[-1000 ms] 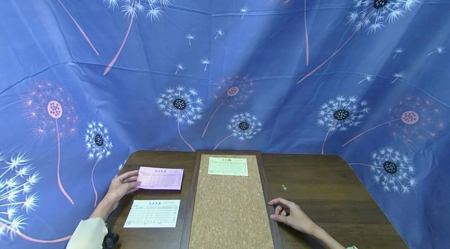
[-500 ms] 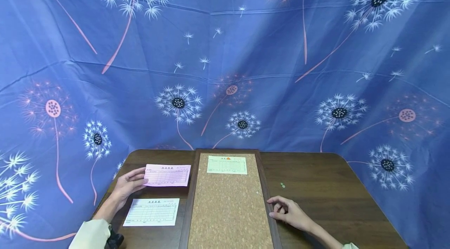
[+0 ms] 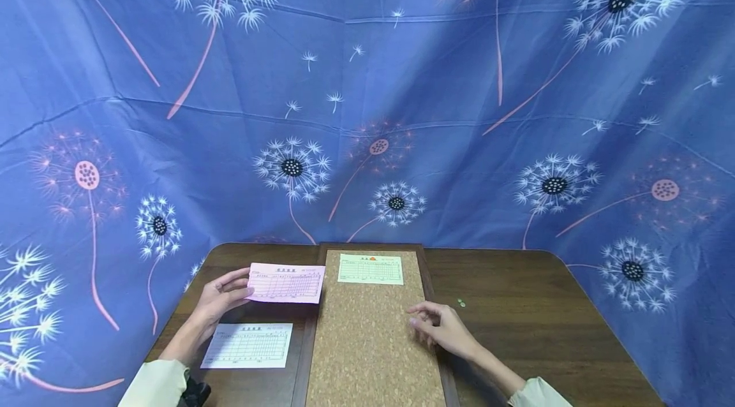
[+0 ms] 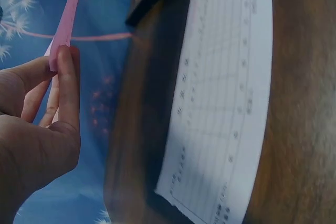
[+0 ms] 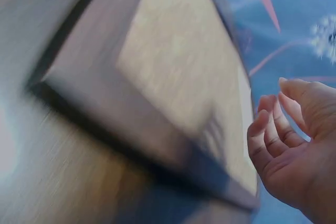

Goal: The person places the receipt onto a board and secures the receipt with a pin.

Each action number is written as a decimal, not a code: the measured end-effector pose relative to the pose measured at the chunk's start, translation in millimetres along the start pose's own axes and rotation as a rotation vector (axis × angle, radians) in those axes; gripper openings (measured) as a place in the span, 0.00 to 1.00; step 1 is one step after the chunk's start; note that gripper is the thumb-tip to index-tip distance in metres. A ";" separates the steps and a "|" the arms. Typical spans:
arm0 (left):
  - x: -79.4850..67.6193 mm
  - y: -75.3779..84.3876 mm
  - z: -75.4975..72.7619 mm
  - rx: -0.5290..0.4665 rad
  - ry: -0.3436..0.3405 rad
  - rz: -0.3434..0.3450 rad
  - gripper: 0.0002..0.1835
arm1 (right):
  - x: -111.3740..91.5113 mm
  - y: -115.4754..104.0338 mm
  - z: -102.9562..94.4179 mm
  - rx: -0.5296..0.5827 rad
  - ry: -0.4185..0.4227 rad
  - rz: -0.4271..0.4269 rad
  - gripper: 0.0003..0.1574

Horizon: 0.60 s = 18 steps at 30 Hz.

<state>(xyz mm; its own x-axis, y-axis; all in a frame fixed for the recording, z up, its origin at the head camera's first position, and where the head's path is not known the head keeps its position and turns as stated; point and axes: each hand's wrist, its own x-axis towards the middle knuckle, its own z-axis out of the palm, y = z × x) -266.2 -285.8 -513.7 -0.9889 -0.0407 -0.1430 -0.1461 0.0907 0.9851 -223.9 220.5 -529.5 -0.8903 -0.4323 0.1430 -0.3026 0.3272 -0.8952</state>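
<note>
My left hand (image 3: 221,298) pinches the left edge of a pink printed form slip (image 3: 286,282) between thumb and fingers. The left wrist view shows the pink slip (image 4: 64,24) edge-on, lifted above the table. Below it a white form slip (image 3: 248,346) lies flat on the wood. In the middle stands a cork board (image 3: 373,343) with a dark wooden frame, and a pale green form slip (image 3: 371,269) with an orange mark at its top edge lies on its upper part. Over the board's right side hovers my right hand (image 3: 445,327), its fingers loosely bent and holding nothing.
Two small green bits (image 3: 462,303) lie on the brown wooden table (image 3: 534,330) right of the board. A blue dandelion-print cloth (image 3: 367,88) hangs behind the table and along its sides. The board's raised frame (image 3: 314,324) borders the cork.
My left hand has carried the pink slip to the right and slightly away, up to the board's left frame. My right hand has moved left from the frame's right edge to above the cork.
</note>
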 end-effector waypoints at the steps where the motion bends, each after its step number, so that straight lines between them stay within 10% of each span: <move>1: -1.3 2.5 1.0 -0.003 0.000 0.001 0.37 | 4.5 -4.3 4.3 0.003 -0.014 -0.011 0.21; 18: -27.4 34.2 36.3 -0.036 -0.024 0.073 0.34 | 30.1 -44.5 44.8 0.133 -0.120 0.039 0.31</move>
<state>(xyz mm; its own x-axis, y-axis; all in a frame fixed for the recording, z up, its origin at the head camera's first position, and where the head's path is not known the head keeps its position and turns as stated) -245.1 -245.5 -479.6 -0.9973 -0.0116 -0.0729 -0.0735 0.0565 0.9957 -222.0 155.3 -504.3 -0.8510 -0.5214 0.0628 -0.2138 0.2347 -0.9483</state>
